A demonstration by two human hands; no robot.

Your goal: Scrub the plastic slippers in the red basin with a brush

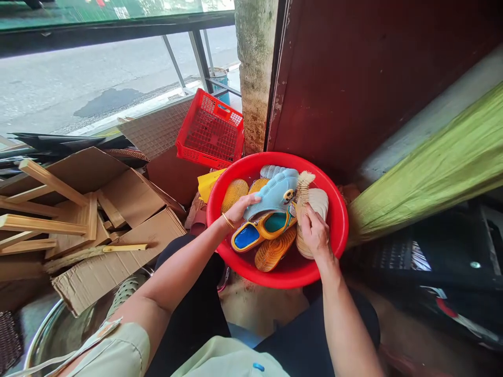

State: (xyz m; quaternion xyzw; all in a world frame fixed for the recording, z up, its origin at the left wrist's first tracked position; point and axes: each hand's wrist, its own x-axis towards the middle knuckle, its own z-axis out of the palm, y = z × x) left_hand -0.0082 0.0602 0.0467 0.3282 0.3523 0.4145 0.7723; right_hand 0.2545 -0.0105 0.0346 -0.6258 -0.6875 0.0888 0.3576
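My left hand (240,208) is closed on one end of a light blue clog (275,195) that bears a small skull-like badge. Beside the clog's other end, my right hand (314,228) grips a brush (305,186) with pale, worn bristles pointing up. Both hands are over a red basin (271,277). Inside it lie a yellow-orange clog with a blue insole (247,236), an orange sole turned up (275,250), a yellow sole (234,195) and a cream sole (319,201). Much of the pile is hidden under the blue clog.
A red plastic crate (212,128) stands behind the basin on the left. Cardboard boxes (126,262) and a wooden stool (78,214) on its side fill the left. A dark red door (353,89) and a green cloth (428,162) border the right.
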